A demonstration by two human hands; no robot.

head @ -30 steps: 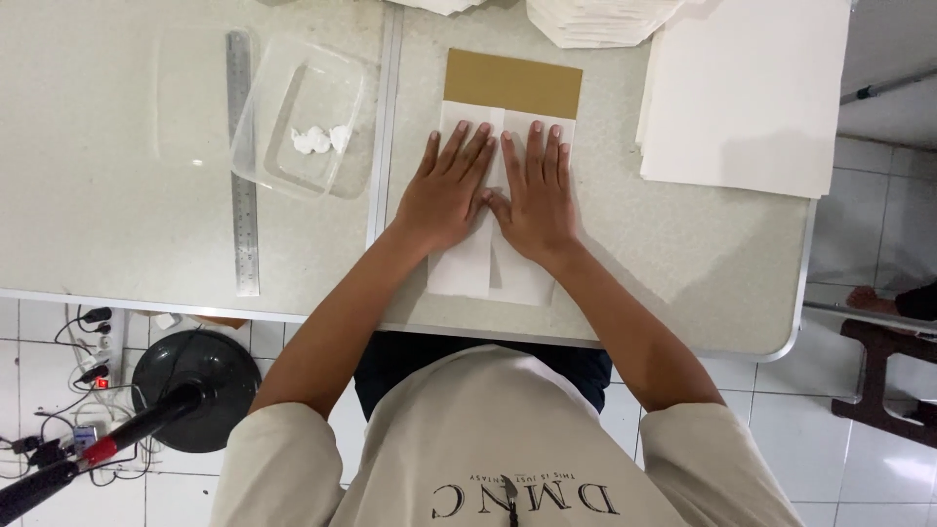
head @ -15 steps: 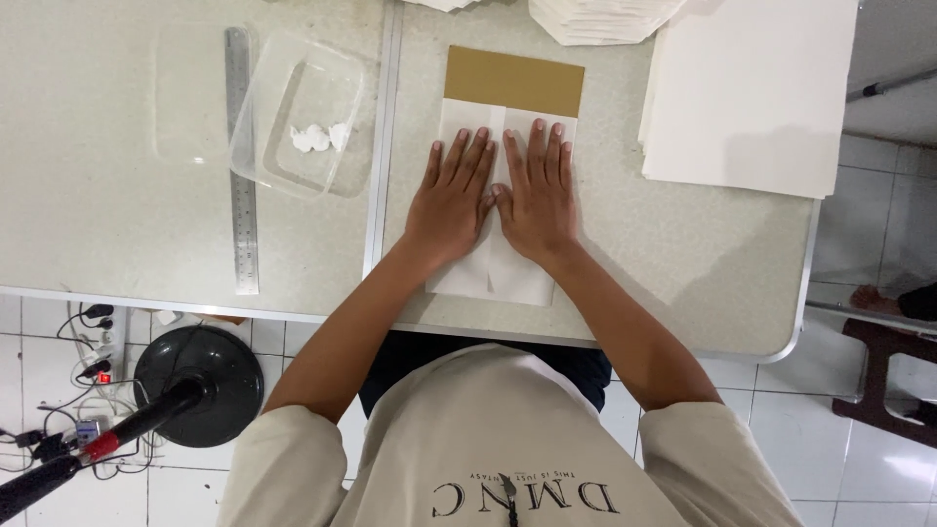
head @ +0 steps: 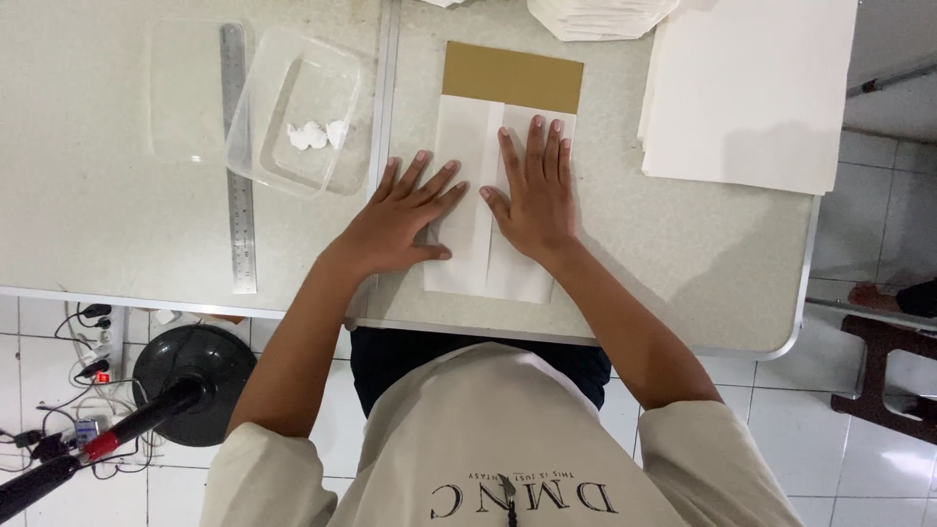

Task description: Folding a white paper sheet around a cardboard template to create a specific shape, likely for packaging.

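Item, as I see it from the head view: folded paper (head: 493, 185), white, two side flaps turned in to meet along a centre seam, with a tan band bare at its far end; it lies flat on the right-hand table (head: 683, 254), near the front edge, just right of the gap between the two tables. On it: my left hand (head: 400, 220), palm down, fingers spread, pressing the left flap and partly overhanging its left edge; my right hand (head: 535, 190), palm down, fingers straight and close together, thumb out toward the seam, pressing the right flap. The thumbs lie near each other across the seam, apart. Neither hand grips anything. Right of the paper: a stack of white sheets (head: 747, 93), well apart. Beyond it, at the far edge: a pile of folded white pieces (head: 595, 15). Left table (head: 78, 215): clear plastic tray (head: 298, 112) holding small white lumps (head: 312, 135); steel ruler (head: 237, 156) just beside the tray, lying lengthwise
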